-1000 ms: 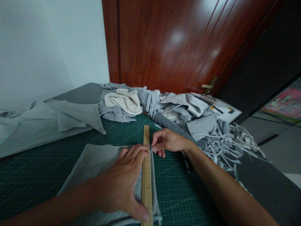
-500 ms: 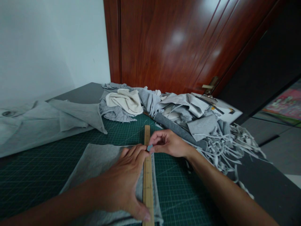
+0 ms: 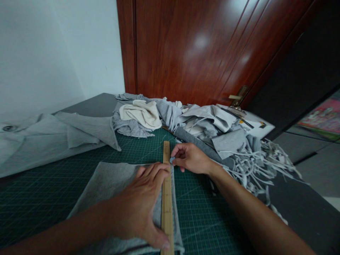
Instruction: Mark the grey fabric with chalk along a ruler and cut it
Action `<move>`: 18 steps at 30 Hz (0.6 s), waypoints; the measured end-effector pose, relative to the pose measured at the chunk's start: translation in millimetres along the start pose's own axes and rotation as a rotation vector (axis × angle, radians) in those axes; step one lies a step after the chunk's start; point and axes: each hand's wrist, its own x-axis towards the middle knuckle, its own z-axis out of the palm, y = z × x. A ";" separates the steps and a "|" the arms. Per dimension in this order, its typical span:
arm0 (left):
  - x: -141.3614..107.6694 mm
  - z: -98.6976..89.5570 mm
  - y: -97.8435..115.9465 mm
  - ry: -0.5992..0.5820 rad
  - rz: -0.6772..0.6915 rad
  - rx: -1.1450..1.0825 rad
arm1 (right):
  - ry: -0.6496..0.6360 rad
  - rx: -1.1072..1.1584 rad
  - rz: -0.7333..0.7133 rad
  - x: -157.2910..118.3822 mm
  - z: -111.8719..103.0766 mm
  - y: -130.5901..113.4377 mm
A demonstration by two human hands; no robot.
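Grey folded fabric point(image 3: 108, 180) lies on the green cutting mat point(image 3: 196, 216). Along its right side runs a wooden ruler point(image 3: 166, 198), pointing away from me. My left hand point(image 3: 143, 205) is spread over the fabric, with fingertips and thumb pressing on the ruler. Between the thumb and fingers of my right hand point(image 3: 190, 157) is a small blue-grey piece point(image 3: 172, 160), perhaps chalk, just right of the ruler near the fabric's far edge.
A large grey cloth point(image 3: 53, 138) lies at the left. Behind the mat are heaped grey scraps point(image 3: 204, 120), a cream cloth point(image 3: 142, 114) and tangled fabric strips point(image 3: 255, 170). A brown door point(image 3: 186, 53) stands beyond.
My right hand has shifted slightly right and away from me with the small blue-grey piece, off the ruler's edge. My left hand and the ruler have stayed in place.
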 end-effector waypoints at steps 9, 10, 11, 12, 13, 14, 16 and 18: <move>1.1 -1.1 -0.2 -0.021 -0.012 -0.007 | 0.089 -0.087 0.016 4.1 -1.2 -8.6; 1.4 -1.0 -0.4 -0.022 -0.012 -0.008 | 0.080 -0.089 0.018 4.2 -0.3 -9.3; 1.5 -0.9 -0.6 -0.023 -0.013 -0.011 | 0.070 -0.091 0.020 4.3 0.9 -9.7; 1.6 -0.6 -0.9 -0.017 -0.011 -0.014 | 0.061 -0.093 0.021 4.1 2.3 -9.8; 1.5 -0.3 -1.2 -0.008 -0.008 -0.020 | 0.053 -0.096 0.024 3.9 3.6 -9.6; 1.3 -0.1 -1.5 0.003 -0.003 -0.026 | 0.048 -0.099 0.027 3.7 4.8 -9.2; 1.2 0.2 -1.6 0.020 0.002 -0.033 | 0.051 -0.102 0.033 3.3 5.8 -7.7; 1.5 -0.1 -1.4 0.008 -0.004 -0.027 | 0.070 -0.097 0.040 3.1 5.1 -5.3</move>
